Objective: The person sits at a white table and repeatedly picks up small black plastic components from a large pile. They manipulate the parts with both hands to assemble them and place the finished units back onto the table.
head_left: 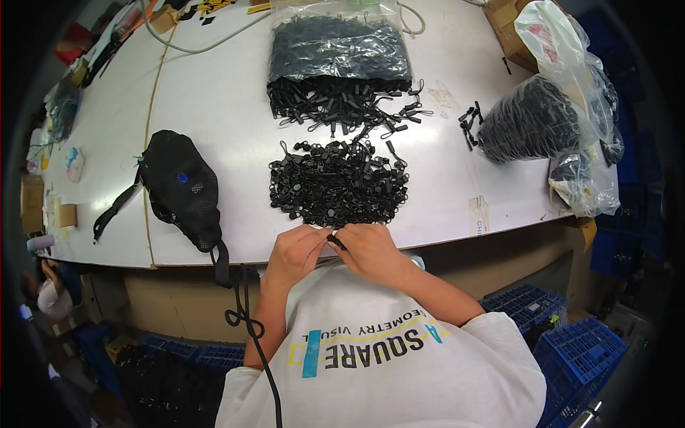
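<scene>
Close to the table's front edge, my left hand and my right hand meet with fingers pinched together. Between their fingertips is a small black plastic piece; its exact kind is too small to make out. Just beyond my fingers lies a heap of small black plastic parts, some with thin cord loops. Farther back, a clear plastic bag lies with its mouth toward me. Black cord zipper pulls spill out of it toward the heap.
On the left a black mesh pouch lies with its strap and a black cord over the edge. At right stand a filled plastic bag and a cardboard box. Blue crates are below. Someone sits far left.
</scene>
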`<state>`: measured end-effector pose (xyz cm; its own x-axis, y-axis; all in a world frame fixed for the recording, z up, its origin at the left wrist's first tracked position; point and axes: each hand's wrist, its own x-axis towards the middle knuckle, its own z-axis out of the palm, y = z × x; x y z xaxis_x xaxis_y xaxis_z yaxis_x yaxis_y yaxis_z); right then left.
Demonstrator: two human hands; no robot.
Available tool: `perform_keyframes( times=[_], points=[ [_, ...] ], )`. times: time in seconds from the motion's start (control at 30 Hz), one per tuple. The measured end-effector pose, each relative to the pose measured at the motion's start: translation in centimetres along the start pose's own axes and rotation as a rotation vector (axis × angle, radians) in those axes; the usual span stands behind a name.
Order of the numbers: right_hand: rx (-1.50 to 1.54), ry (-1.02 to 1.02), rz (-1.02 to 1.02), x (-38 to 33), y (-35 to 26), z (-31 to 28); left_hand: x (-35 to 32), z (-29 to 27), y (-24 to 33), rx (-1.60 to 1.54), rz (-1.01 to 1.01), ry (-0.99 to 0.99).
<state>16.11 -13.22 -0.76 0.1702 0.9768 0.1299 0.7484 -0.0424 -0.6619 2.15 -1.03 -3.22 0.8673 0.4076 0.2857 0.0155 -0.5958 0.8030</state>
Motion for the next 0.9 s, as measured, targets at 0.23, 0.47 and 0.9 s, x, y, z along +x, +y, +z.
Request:
perform_keyframes(
  times=[0.23,0.47,0.9],
  points=[
    [-0.1,-0.012,0.006,-0.1,0.5,-0.4,0.5,0.4,1.9,-0.127,-0.08,0.065],
    [-0.109,0.001,0.015,0.1,0.5,-0.5,0.7,0.9,1.3,0.117,0.02,0.126],
    [0.145,0.08,0.03,-0.1,-0.8,-0.9,-0.5,3.2,2.5,-0.597,-0.035,0.409]
  ],
)
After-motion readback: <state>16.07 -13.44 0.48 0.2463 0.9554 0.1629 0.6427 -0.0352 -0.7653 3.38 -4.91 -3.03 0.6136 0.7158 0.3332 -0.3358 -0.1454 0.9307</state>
